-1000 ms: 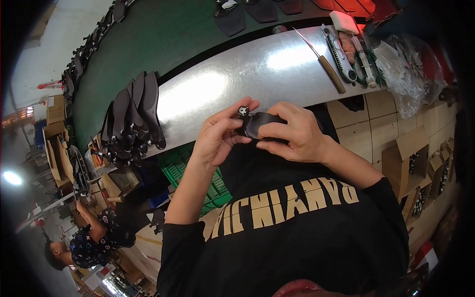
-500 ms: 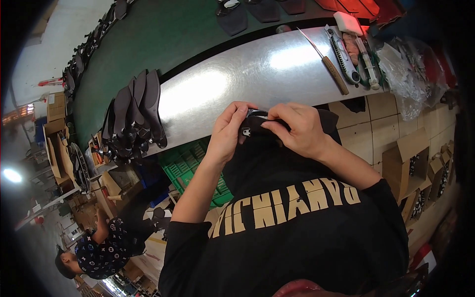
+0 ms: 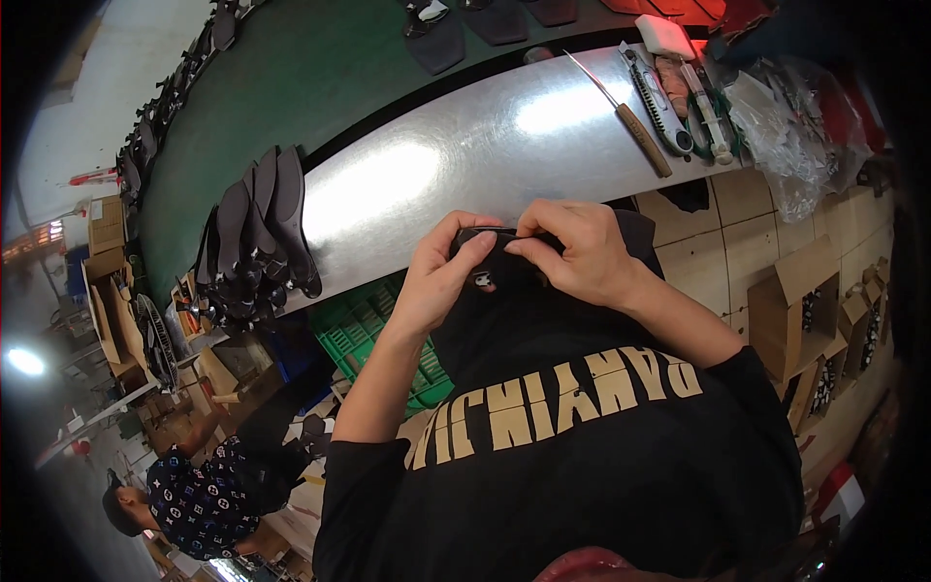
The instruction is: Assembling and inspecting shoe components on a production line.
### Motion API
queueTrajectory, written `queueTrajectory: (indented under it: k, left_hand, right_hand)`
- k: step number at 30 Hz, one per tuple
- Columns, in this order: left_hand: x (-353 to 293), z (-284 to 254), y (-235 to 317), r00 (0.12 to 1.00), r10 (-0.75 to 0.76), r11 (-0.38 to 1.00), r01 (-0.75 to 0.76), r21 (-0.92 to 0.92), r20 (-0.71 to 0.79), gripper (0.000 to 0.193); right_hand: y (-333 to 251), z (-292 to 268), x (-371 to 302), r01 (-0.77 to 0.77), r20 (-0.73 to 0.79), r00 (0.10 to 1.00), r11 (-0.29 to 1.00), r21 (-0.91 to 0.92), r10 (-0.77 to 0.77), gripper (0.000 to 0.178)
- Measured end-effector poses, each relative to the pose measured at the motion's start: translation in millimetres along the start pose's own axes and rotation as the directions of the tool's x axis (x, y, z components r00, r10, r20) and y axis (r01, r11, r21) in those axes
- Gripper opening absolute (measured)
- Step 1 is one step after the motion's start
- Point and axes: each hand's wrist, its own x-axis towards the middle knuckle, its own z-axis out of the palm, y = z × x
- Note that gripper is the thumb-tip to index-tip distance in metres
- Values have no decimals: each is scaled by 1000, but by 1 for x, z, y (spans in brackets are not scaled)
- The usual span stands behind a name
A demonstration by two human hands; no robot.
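Both hands are together over the near edge of the bench, holding a dark brown sandal [image 3: 636, 235]. My left hand [image 3: 436, 281] is closed on the strap end, its thumb lying along the top edge. A small metal piece [image 3: 482, 279] shows just below that thumb. My right hand [image 3: 587, 254] pinches the same strap with thumb and forefinger, a short way right of the left thumb. The sole sticks out behind the right hand. Black shirt cloth beneath makes the sandal's lower outline hard to see.
Several dark sandals [image 3: 257, 228] lie piled at the bench's left end. A wooden-handled awl [image 3: 640, 138], a utility knife [image 3: 658, 105] and a syringe [image 3: 708, 116] lie at the right end. A green crate [image 3: 359, 335] stands below. Another person [image 3: 199, 495] works at lower left.
My fingertips have shifted along the strap, and the opening with a pale edge between my hands has closed up. The bench appears slightly further left and down in view.
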Motion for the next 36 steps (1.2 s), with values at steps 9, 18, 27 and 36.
queueTrajectory:
  k: [9, 18, 27, 36]
  left_hand:
    - [3, 1, -16, 985, 65, 992, -81, -96, -161, 14]
    - [6, 4, 3, 993, 81, 995, -85, -50, -87, 18]
    - [-4, -63, -1, 846, 207, 914, -346, -210, -492, 31]
    - [4, -48, -40, 842, 15, 914, -231, -333, -540, 46]
  right_hand:
    - [-1, 2, -1, -5, 36, 999, 1000, 23, 4, 14]
    - [25, 2, 14, -437, 344, 889, 786, 437, 303, 12]
    - [48, -51, 57, 106, -320, 925, 946, -306, -207, 27]
    - [102, -40, 12, -196, -345, 938, 785, -588, -24, 43]
